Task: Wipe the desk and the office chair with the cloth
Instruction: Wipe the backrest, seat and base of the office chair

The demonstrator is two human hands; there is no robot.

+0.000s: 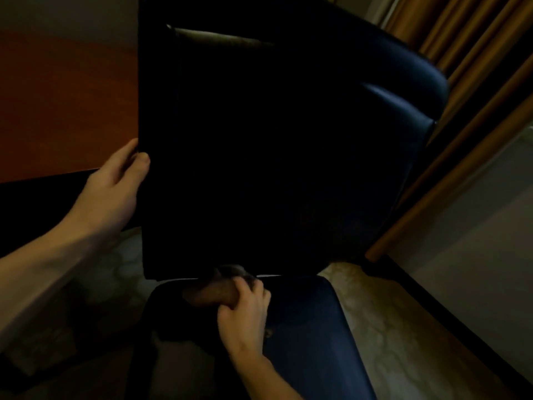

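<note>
A dark, glossy office chair fills the middle of the dim head view; its tall backrest (pixel 259 145) stands upright above the dark blue seat (pixel 311 336). My left hand (pixel 115 186) grips the backrest's left edge, thumb in front. My right hand (pixel 245 310) is closed on a bunched brownish cloth (pixel 210 293) and presses it on the rear of the seat, just under the backrest's lower edge. The reddish-brown wooden desk (pixel 63 105) lies at the left, behind the chair.
Orange-brown curtains (pixel 461 53) hang at the upper right beside a pale wall with a dark baseboard (pixel 450 313). Patterned light carpet (pixel 383 327) covers the floor around the chair. A dark shape lies below the desk's edge on the left.
</note>
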